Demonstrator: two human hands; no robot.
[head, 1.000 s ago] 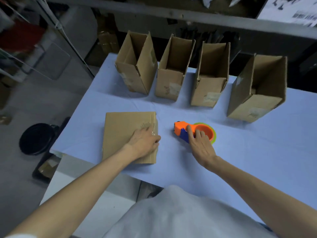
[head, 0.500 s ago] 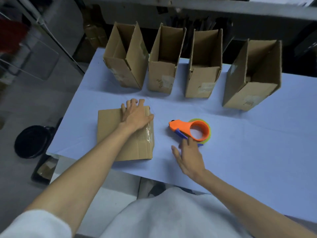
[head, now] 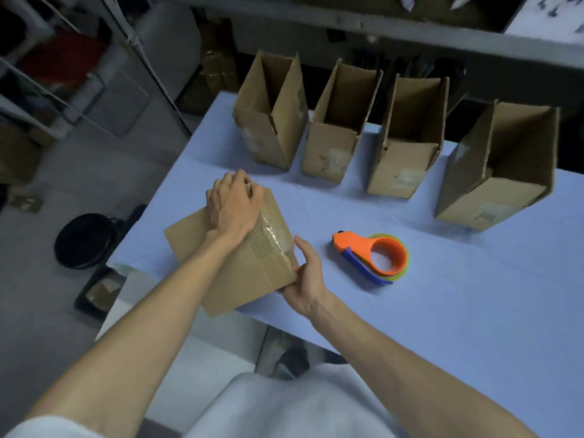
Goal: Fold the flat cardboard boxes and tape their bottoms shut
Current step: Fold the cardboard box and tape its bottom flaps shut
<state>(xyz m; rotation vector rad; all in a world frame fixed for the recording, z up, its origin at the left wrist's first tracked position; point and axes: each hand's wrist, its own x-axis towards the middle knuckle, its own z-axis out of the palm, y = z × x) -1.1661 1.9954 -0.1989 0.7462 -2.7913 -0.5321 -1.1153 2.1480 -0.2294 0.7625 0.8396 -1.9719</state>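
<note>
A flat cardboard box [head: 243, 276] lies turned at an angle near the table's front left, with clear tape along its right side. My left hand [head: 232, 207] grips its far corner, fingers curled over the edge. My right hand [head: 305, 276] holds its near right corner. An orange and blue tape dispenser [head: 371, 256] rests on the table to the right of my right hand, untouched. Several folded boxes stand open-topped in a row at the back, the leftmost [head: 271, 121] and the rightmost [head: 502, 172] among them.
The table has a light blue cover [head: 442, 311]; its left edge runs close to the flat box. A black round bin [head: 85, 240] sits on the floor to the left. Metal shelving stands at the back and at the left.
My right hand left the tape dispenser and took the flat box's near corner. My left hand slid to the far corner, and the box has turned and lifted slightly.
</note>
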